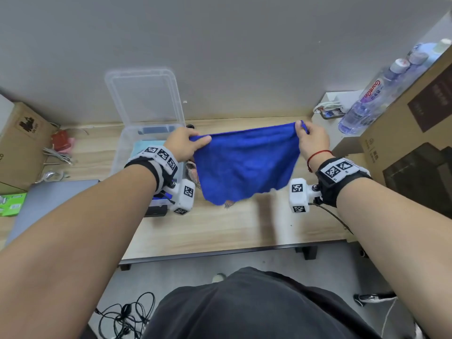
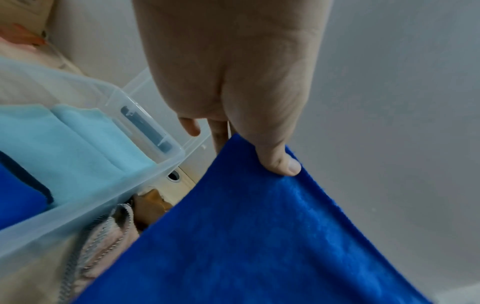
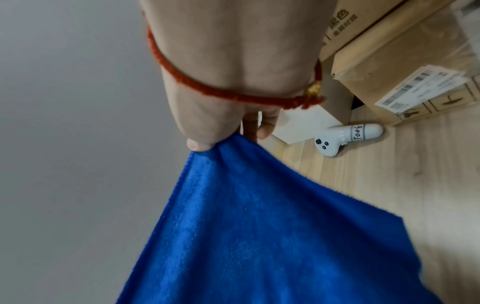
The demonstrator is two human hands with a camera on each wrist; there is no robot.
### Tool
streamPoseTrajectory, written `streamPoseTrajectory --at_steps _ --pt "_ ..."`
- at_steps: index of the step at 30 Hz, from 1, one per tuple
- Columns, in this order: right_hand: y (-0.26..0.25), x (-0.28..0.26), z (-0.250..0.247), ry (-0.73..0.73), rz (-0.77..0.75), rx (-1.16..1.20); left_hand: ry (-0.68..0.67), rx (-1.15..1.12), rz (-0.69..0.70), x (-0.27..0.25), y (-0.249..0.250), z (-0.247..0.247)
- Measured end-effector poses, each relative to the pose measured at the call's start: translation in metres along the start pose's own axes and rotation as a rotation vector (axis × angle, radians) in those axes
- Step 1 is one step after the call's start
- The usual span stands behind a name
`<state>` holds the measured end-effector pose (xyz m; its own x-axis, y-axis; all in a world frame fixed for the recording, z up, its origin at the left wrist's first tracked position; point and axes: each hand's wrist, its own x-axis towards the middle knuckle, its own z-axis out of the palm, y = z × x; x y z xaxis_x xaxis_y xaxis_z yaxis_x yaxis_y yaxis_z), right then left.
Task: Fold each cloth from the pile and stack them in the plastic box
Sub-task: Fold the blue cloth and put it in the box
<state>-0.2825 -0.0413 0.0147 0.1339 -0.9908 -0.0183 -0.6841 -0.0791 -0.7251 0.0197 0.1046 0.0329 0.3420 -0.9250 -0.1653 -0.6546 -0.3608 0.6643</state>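
A royal-blue cloth (image 1: 247, 165) hangs spread in the air above the wooden table (image 1: 220, 231). My left hand (image 1: 188, 143) pinches its top left corner, thumb on the fabric (image 2: 280, 164). My right hand (image 1: 309, 138) pinches the top right corner (image 3: 205, 148). The clear plastic box (image 1: 146, 143) stands open at the left, its lid leaning back against the wall. Inside lie a folded light-blue cloth (image 2: 85, 148) and a folded dark-blue one (image 2: 18, 197). Behind the hanging cloth, more cloths of the pile (image 2: 109, 230) lie beside the box, mostly hidden.
Cardboard boxes (image 1: 411, 133) and water bottles (image 1: 367, 104) crowd the right side. A white controller (image 3: 345, 137) lies by them. A cardboard box (image 1: 22, 143), red items and a grey laptop (image 1: 49, 199) sit at the left. Cables lie on the floor.
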Motion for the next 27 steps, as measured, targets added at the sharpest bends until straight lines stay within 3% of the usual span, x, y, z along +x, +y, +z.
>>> streamPoseTrajectory --at_steps 4,10,17,23,27 --pt "-0.017 0.011 -0.008 0.047 -0.005 0.089 0.111 -0.338 -0.007 0.014 0.007 -0.008" --pt "-0.025 0.013 -0.024 0.09 -0.051 0.221 0.156 -0.588 -0.018 0.012 0.027 -0.01" --pt "0.033 -0.035 -0.015 0.026 0.063 0.295 0.068 -0.543 -0.067 -0.023 0.004 0.043" --pt "0.117 -0.092 0.022 -0.132 0.216 0.169 -0.059 -0.224 -0.269 -0.067 -0.061 0.121" --pt "0.177 -0.135 0.05 -0.235 0.324 0.075 -0.214 -0.116 -0.306 -0.109 -0.092 0.167"
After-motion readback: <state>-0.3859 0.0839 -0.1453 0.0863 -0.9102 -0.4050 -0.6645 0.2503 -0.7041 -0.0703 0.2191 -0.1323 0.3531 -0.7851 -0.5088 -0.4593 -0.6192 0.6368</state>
